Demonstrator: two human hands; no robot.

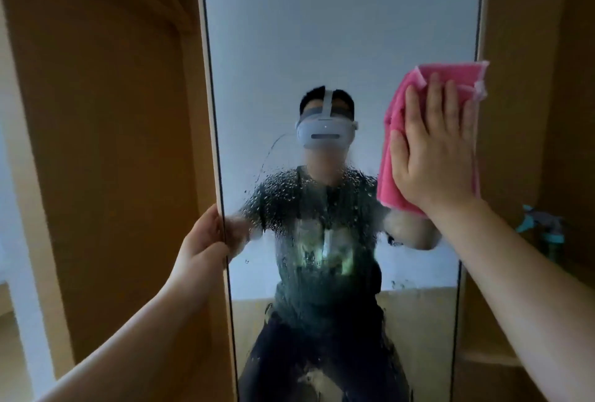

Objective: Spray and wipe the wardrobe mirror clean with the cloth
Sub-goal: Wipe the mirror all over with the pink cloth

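Wooden wardrobe [106, 144] panels stand on both sides of the tall mirror [338, 31], whose lower half is beaded with water drops [289, 189] while its upper half looks dry. Against the mirror's right edge, the right hand [434, 150] lies flat with fingers spread, pressing the pink cloth [402, 111] to the glass. At the mirror's left edge the left hand [206, 240] curls around the frame, and a teal spray bottle [544, 227] stands well to the mirror's right.
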